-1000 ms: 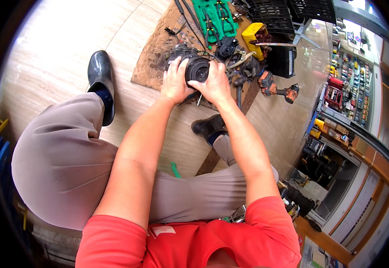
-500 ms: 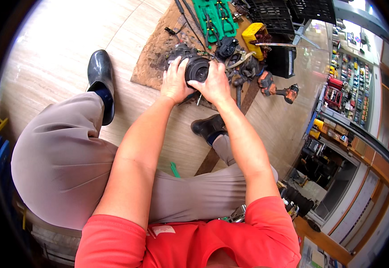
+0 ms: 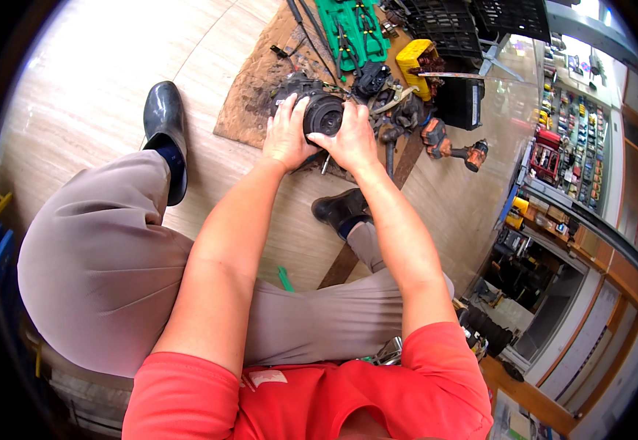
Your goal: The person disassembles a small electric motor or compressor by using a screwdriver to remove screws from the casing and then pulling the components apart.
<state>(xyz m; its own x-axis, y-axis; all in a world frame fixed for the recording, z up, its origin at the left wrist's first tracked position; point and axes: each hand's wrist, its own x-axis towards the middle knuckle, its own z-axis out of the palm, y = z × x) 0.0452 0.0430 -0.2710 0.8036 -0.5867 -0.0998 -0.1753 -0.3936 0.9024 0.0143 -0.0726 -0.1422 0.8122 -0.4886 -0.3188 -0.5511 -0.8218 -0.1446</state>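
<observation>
Left hand [image 3: 287,136] wraps the left flank of the black round part [image 3: 324,114], fingers over its rim. Part sits between both hands, round face up toward the camera, on the brown mat [image 3: 249,95]. Right hand [image 3: 349,139] clamps its right-lower edge. Both equally near.

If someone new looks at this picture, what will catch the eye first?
First, both hands, the left hand and the right hand, gripping a dark round machine part on a brown mat on the floor. Behind it lie a green tool tray and a yellow case. To the right, an orange cordless drill lies on the floor.
</observation>
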